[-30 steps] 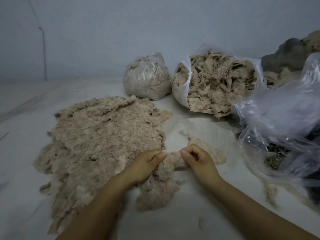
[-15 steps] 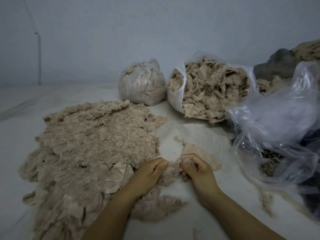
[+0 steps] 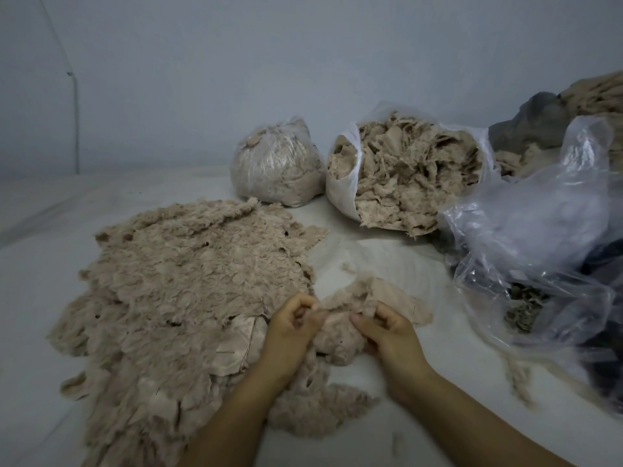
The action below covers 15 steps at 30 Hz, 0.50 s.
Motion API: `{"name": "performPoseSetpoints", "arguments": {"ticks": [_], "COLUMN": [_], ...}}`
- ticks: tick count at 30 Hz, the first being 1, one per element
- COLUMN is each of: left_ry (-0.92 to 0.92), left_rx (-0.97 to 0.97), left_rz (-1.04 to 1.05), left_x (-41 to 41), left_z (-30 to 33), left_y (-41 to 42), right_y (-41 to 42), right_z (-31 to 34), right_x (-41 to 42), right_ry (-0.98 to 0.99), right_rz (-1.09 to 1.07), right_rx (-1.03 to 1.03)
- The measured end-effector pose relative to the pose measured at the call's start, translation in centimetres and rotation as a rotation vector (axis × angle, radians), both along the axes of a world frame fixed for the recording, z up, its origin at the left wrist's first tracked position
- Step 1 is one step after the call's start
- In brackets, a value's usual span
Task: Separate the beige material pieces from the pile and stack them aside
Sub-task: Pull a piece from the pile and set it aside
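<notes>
the left hand (image 3: 291, 326) and the right hand (image 3: 387, 332) each pinch one side of a fluffy beige clump (image 3: 338, 335) at about 6 o'clock on the white surface (image 3: 40, 264), fingers curled into the fibres, the clump bridging the gap between them. it touches the near right edge of the big spread-out pile (image 3: 188, 284), which fills the field from 7 to 11 o'clock. the material looks very light, soft and limp, with a fuzzy face and a smoother woven backing showing where pieces are turned over; it should tear or shed tufts if tugged hard, and layers probably cling together. best hold is likely at a piece's edge, peeling slowly rather than yanking from the middle. a flatter beige piece (image 3: 401, 303) lies just beyond the right hand at 1 o'clock. open room lies between pile and the clear plastic bag (image 3: 526, 251) at 3 o'clock; a filled open bag (image 3: 411, 180) and a tied bag (image 3: 274, 170) stand at 12.
</notes>
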<state>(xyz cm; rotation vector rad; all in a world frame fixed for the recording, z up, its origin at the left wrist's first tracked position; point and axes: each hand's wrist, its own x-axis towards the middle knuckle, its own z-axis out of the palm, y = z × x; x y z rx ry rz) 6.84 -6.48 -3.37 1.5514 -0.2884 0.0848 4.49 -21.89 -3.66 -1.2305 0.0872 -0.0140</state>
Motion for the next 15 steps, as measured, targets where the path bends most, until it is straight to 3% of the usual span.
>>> {"name": "performPoseSetpoints", "arguments": {"ticks": [3,7,10,12,15], "left_ry": [0.061,-0.145,-0.265,-0.245,-0.191], "left_rx": [-0.127,0.147,0.324,0.292,0.249], "left_rz": [0.08,0.002,-0.008,0.01,0.029], "left_x": [0.34,0.16,-0.06,0.06,0.47], "left_z": [0.4,0.25,-0.17,-0.24,-0.14], "left_y": [0.37,0.21,-0.12,0.04,0.09], "right_y": [0.07,-0.32,-0.66,-0.46,0.0], "right_z": [0.1,0.43,0.64,0.74,0.38], "right_x": [-0.05,-0.19,-0.3,-0.49,-0.47], "right_ry": [0.033,-0.063,-0.116,-0.147,-0.105], "right_rz": [0.069,0.172,0.124,0.069,0.013], "right_rx": [0.059,-0.008,-0.235,-0.302,-0.179]}}
